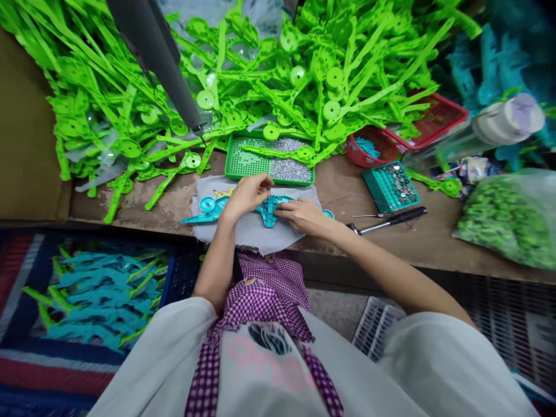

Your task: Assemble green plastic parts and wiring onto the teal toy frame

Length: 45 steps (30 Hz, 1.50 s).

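Note:
A teal plastic part (269, 209) lies on a grey cloth (256, 229) at the bench's front edge. My left hand (245, 196) is curled over its left half, fingertips pinched near its top edge; what they pinch is too small to make out. My right hand (304, 214) presses down on the part's right half with bent fingers. A round disc end of the teal part (207, 204) sticks out to the left of my left hand.
A green tray (247, 162) with small silver screws sits just behind the cloth. A big heap of green plastic parts (278, 75) fills the back. A teal tray (391, 186), red baskets (434, 119), a screwdriver (391, 220) and a bagged green pile (508, 217) lie right.

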Motion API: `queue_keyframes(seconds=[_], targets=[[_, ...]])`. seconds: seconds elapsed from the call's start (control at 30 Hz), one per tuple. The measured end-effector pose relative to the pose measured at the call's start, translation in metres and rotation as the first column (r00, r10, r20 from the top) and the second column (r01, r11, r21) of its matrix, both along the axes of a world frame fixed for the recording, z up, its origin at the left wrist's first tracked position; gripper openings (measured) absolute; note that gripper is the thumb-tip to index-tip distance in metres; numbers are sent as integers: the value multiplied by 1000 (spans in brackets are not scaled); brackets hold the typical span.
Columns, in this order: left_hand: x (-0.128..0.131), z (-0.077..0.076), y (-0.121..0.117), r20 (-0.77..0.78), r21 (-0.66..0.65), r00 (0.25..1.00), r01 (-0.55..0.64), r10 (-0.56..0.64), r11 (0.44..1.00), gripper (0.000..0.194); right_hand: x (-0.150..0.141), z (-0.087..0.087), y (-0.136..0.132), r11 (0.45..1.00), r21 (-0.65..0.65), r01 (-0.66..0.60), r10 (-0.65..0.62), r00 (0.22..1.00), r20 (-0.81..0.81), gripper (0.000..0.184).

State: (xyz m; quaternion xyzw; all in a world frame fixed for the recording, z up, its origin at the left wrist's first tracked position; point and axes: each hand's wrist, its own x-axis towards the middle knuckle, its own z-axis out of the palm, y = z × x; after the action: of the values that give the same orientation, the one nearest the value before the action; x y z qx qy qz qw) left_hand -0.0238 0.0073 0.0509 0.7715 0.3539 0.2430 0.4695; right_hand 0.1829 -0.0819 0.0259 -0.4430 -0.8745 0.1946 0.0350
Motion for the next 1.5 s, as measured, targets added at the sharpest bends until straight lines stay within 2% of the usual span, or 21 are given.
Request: queue_keyframes(seconds=[0.1, 0.2, 0.3, 0.37, 0.47, 0.57, 0.63, 0.7, 0.8, 0.9, 0.97, 1.07, 1.13, 1.23, 1.3, 1.4, 1.43, 1.5], targets=[[-8, -5, -13, 73, 73, 997, -32, 27, 997, 12, 5, -1, 2, 994, -75, 80, -95, 971, -219, 32], [-35, -10, -14, 180, 95, 965, -208, 188, 974, 7, 8, -3, 5, 961, -175, 216, -267, 895, -359, 34], [-75, -9, -3, 251, 119, 888, -422, 384, 899, 12, 6, -7, 7, 937, -208, 281, -342, 856, -388, 39], [-102, -3, 5, 268, 142, 841, -518, 471, 844, 18, 4, -9, 8, 934, -203, 294, -353, 844, -404, 42], [-138, 6, 11, 231, 199, 827, -556, 513, 807, 24, 5, -1, 7, 934, -202, 296, -354, 854, -382, 47], [-159, 4, 13, 136, 247, 847, -531, 514, 811, 24, 12, 23, 2, 957, -130, 257, -286, 907, -309, 47], [-163, -4, 16, 85, 209, 859, -511, 505, 834, 23, 18, 38, -5, 968, -27, 251, -250, 935, -251, 46], [-162, -16, 19, 78, 108, 866, -499, 493, 860, 23, 23, 45, -14, 964, 53, 261, -249, 954, -169, 44], [-155, -34, 23, 112, -71, 861, -490, 495, 869, 28, 26, 35, -29, 963, 76, 258, -256, 966, -33, 33], [-150, -46, 23, 135, -178, 846, -491, 515, 853, 31, 24, 27, -37, 946, 115, 304, -301, 953, -43, 23], [-148, -49, 22, 139, -191, 842, -493, 521, 849, 31, 17, 31, -32, 929, 131, 348, -337, 937, -96, 21], [-145, -47, 23, 147, -230, 845, -477, 515, 848, 32, 1, 38, -8, 918, 91, 387, -378, 921, -94, 20], [-145, -41, 25, 186, -289, 791, -523, 583, 802, 31, -11, 36, 11, 919, 62, 389, -386, 921, -52, 22], [-156, -30, 29, 277, -333, 593, -679, 756, 655, 23, -20, 22, 28, 920, 32, 390, -389, 921, -37, 24], [-169, -25, 30, 338, -292, 473, -769, 814, 568, 20, -19, 11, 27, 915, 10, 402, -401, 914, -66, 28], [-187, -25, 30, 400, -239, 357, -849, 844, 472, 21, -11, 3, 15, 931, -3, 366, -364, 925, -109, 37], [-191, -26, 28, 401, -274, 321, -852, 858, 446, 21, -9, 2, 10, 942, 5, 336, -333, 936, -112, 40], [-198, -28, 25, 310, -458, 289, -789, 906, 409, 20, -6, 0, 0, 953, 44, 299, -294, 951, -96, 47]])
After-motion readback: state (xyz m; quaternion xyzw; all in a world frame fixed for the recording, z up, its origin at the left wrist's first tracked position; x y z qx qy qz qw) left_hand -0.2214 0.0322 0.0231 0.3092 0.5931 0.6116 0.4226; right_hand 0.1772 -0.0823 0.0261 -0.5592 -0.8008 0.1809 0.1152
